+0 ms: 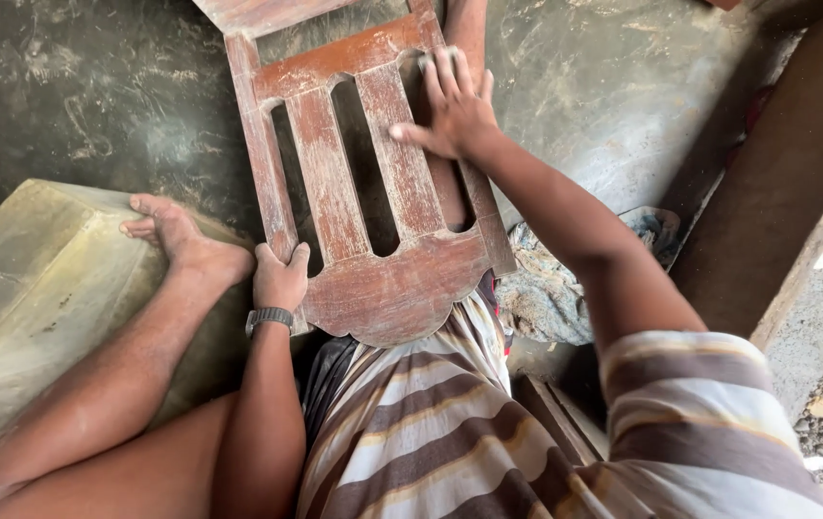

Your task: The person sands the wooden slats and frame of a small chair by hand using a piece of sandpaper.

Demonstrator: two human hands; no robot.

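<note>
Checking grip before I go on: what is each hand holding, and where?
Left hand grips the wooden chair back by its side rail; right hand lies flat on a slat, not gripping.

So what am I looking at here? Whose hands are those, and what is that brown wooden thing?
There is one picture, taken by a camera worn on a person's head, looking down at their own arms and lap. No machine is here, just two bare hands. The brown wooden thing is a chair back with upright slats, dusty and pale where the colour is rubbed off. It leans against the person's striped clothes. The left hand, with a wristwatch, grips the chair back's side rail. The right hand lies flat on a slat, fingers spread. The person's foot rests on a pale block on the left. A crumpled rag lies on the dusty concrete floor.
</note>
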